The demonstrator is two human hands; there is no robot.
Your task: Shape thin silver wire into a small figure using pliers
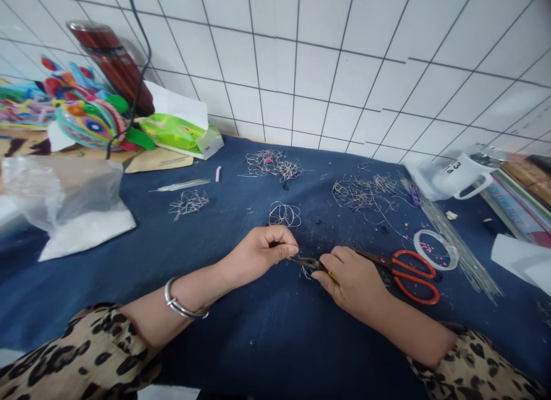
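Closed around pliers (307,262), the right hand (357,278) faces the left hand (256,255), which pinches, apparently, thin wire (306,271); tangled wire (360,192) lies heaped, straight wires (472,263) unbent.

Left hand (258,257): fine item between the fingers (287,250) too thin to identify. Right hand (353,276): pliers (315,264) handles mostly covered by palm and fingers; one yellow bit shows. Scissors (391,264): blades partly masked by same hand. Small wire bundle (306,271) under pliers partly covered.

Frame limits: left sleeve (94,354) and right sleeve (473,362) cropped; plastic bag (77,199) runs off left, books (516,202) and white paper (520,262) off right, white sheet (167,392) off bottom.

Coloured pieces (26,104), far left: blurred, unidentified. Pink specks (426,247) too small to count reliably.
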